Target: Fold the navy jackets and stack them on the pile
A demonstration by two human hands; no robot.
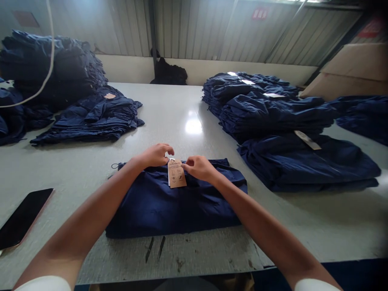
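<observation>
A folded navy garment (178,210) lies flat on the table in front of me. On its upper middle rests a brown cardboard hang tag (177,174) with dark print, a white edge showing behind it. My right hand (200,166) pinches the tag's upper right edge between thumb and forefinger. Just left of the tag's top is my left hand (157,155), its fingers curved and the forefinger apart from the thumb. The thumb tip is close to the tag's loop; whether it touches is unclear. A thin dark loop sticks out at the garment's upper left corner.
Folded navy garments with tags are stacked at the right (273,109). More piles stand at the left, a low one (91,117) and a tall one (57,64). A phone (26,216) lies at the left on the pale table (169,117). A white cable (50,60) hangs at upper left.
</observation>
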